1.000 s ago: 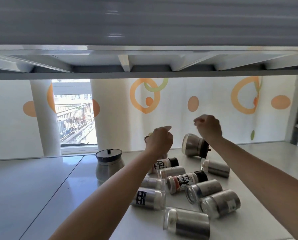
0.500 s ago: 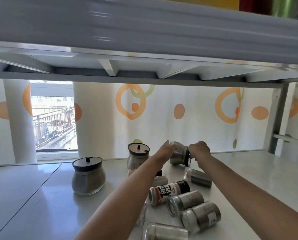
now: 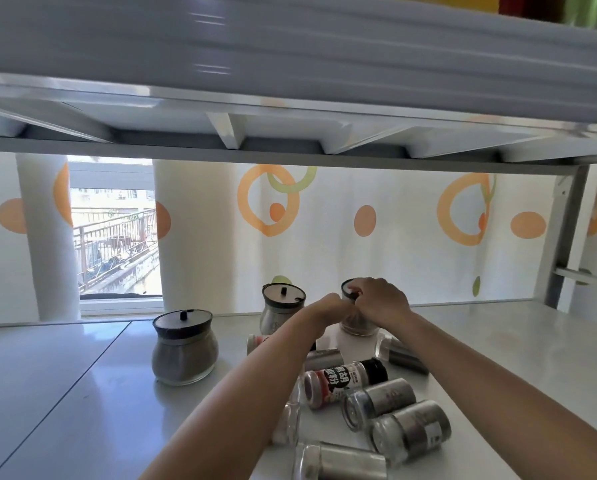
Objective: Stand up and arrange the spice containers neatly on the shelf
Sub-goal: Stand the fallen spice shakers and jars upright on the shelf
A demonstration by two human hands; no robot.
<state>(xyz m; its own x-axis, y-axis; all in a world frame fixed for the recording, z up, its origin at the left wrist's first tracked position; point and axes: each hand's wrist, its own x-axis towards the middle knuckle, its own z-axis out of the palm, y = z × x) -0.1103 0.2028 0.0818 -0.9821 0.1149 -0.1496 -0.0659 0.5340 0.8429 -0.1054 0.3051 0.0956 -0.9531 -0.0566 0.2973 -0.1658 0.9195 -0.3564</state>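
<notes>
With left hand [image 3: 327, 308] curled round the side of the jar [image 3: 357, 325] and right hand [image 3: 380, 299] gripping its top, upright at 12 o'clock of the lying bottles [image 3: 376, 400] on the shelf [image 3: 65, 393], best seat it flat, level with the neighbour [image 3: 281, 310] at 9 o'clock, before release.

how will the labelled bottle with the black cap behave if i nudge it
The labelled bottle lies on its side and is round, so it would probably roll. Its body looks hard and smooth: likely stiff, perhaps slippery.
</notes>
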